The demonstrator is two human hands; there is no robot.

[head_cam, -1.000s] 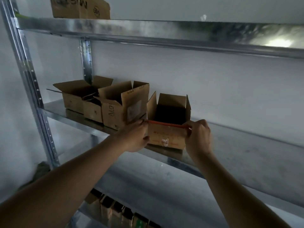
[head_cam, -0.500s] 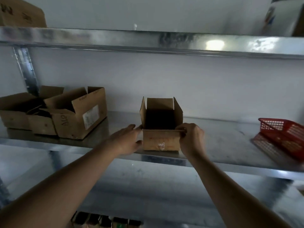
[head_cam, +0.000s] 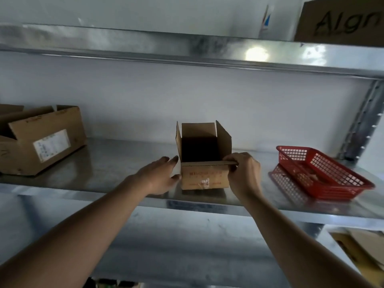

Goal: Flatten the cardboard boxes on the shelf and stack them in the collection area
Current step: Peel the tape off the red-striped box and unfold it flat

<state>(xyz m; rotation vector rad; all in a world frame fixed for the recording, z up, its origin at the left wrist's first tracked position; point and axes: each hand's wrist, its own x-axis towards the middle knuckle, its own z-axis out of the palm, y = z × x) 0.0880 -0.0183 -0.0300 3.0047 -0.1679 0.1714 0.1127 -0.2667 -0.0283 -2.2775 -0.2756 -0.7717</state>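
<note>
- Right hand (head_cam: 244, 173) pinches the small box's (head_cam: 204, 175) near flap; left hand (head_cam: 160, 175), fingers straight, touches its side.
- A one-sided tug could tip the box off the shelf (head_cam: 124, 161) edge just beneath the wrists.

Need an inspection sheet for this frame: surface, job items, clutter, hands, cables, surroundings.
Surface: metal shelf, shiny, reflective.
Job's things: small open box at the shelf's front edge, flaps up, not flattened; larger labelled box at left, open, apart from it.
Clutter: red mesh basket at right, tilted, resting on a second red mesh piece.
Hands: right hand pinches the small box's front flap at its right corner; left hand has straight fingers at the box's left side, contact unclear.
Cables: nothing seen.
Surroundings: upper shelf carrying a printed box; white wall behind; flat cardboard lower right.
</note>
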